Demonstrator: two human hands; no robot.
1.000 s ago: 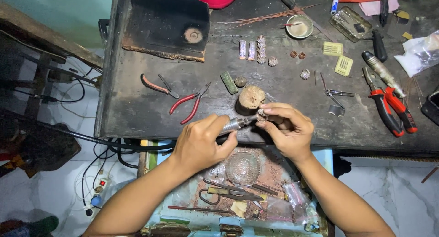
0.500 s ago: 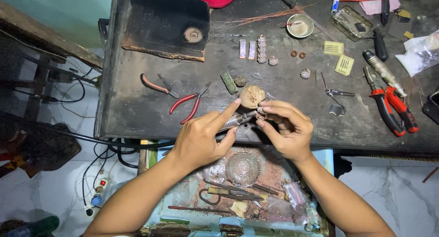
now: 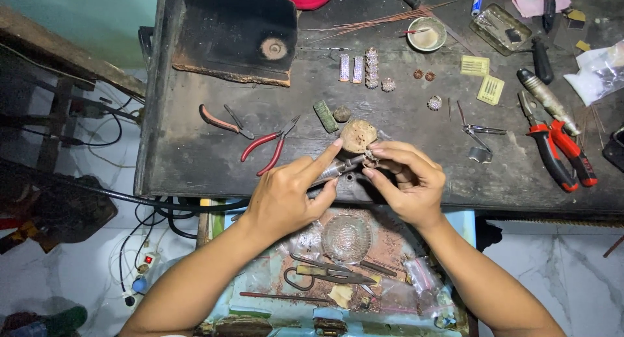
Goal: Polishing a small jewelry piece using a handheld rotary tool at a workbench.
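My left hand point(image 3: 286, 197) grips a slim metal tool point(image 3: 339, 170), index finger stretched along it, its tip pointing right. My right hand point(image 3: 411, 181) pinches a small ornate metal piece point(image 3: 372, 157) between thumb and fingertips, right at the tool's tip. Both hands hover over the front edge of a dark workbench point(image 3: 195, 161). A round tan wooden peg point(image 3: 358, 135) sits just behind the fingertips.
Red-handled pliers point(image 3: 266, 148) lie left of the hands, larger red pliers point(image 3: 558, 148) at the right. Small jewellery pieces point(image 3: 372, 68), a white bowl point(image 3: 426, 34) and a black slab point(image 3: 237, 31) sit farther back. An open drawer point(image 3: 338, 272) with tools is below my wrists.
My left index finger has lifted and straightened along the tool. Both hands stay at the same spot by the peg.
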